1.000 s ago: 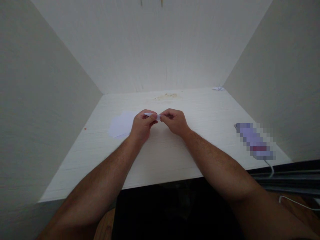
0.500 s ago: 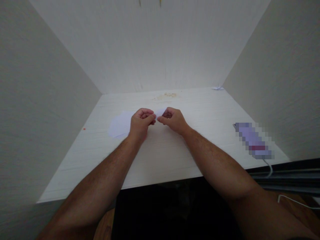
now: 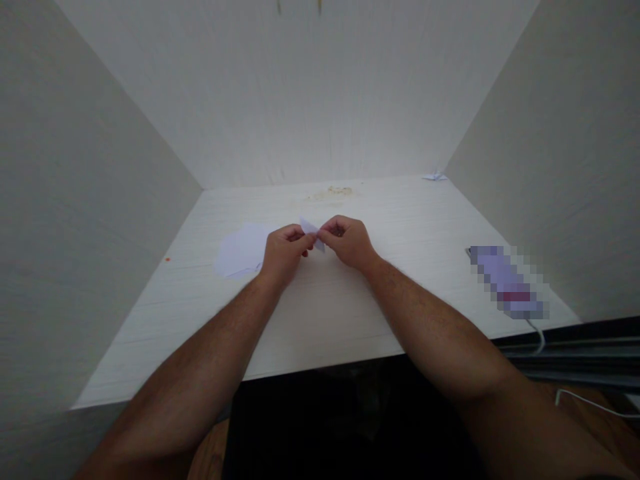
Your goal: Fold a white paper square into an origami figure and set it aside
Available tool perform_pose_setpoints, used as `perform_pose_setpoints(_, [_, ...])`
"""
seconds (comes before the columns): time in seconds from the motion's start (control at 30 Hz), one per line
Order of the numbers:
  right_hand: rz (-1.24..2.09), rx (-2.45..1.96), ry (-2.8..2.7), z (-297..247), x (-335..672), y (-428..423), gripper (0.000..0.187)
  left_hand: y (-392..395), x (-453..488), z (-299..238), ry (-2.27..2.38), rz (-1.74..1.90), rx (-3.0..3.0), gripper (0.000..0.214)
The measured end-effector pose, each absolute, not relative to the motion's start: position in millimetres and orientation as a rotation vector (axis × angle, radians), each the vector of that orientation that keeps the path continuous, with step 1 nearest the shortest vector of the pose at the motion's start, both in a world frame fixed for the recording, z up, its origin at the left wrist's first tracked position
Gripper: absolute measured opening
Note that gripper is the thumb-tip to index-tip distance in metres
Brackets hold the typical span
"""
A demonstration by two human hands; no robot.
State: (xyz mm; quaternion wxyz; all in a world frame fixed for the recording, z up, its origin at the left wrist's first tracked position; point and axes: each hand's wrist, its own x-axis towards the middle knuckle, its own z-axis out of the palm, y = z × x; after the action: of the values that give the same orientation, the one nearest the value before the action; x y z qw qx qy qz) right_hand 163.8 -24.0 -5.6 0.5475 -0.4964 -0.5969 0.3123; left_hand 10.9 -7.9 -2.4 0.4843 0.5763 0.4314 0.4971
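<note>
Between my two hands is a small piece of white paper (image 3: 310, 227), apparently folded, tilted with one corner pointing up and away. My left hand (image 3: 289, 250) pinches it from the left with thumb and fingers closed. From the other side my right hand (image 3: 349, 241) grips its right edge between thumb and forefinger. Both hands are low over the white table (image 3: 320, 313). Beside my left hand lie white paper sheets (image 3: 240, 250), partly hidden behind that hand.
A blurred-out phone-like object (image 3: 505, 280) with a white cable (image 3: 540, 339) lies at the right. Folded white paper (image 3: 435, 177) sits in the far right corner. Brownish crumbs or stains (image 3: 337, 192) mark the table's back. A small orange speck (image 3: 168, 259) is at left. Panels enclose three sides.
The small paper has turned from lying mostly behind the fingers to a tilted position between them. My hands have come closer together, both pinching it.
</note>
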Motion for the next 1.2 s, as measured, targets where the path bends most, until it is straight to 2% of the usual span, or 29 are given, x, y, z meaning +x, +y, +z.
perform_pose_setpoints(0.13, [0.738,-1.131,-1.397,-5.9,164.3,-25.3,0.017,-7.2,10.1,-2.2,1.053,1.201,1.323,0.013])
perform_pose_setpoints(0.33, [0.687,-1.108,-1.415,-6.4,165.4,-24.7,0.012,-7.1,9.1,-4.5,1.024,1.179,1.286,0.014])
perform_pose_setpoints(1.2, [0.750,-1.162,-1.383,-5.4,165.5,-24.4,0.017,-5.2,8.0,-7.9,0.963,1.164,1.322,0.016])
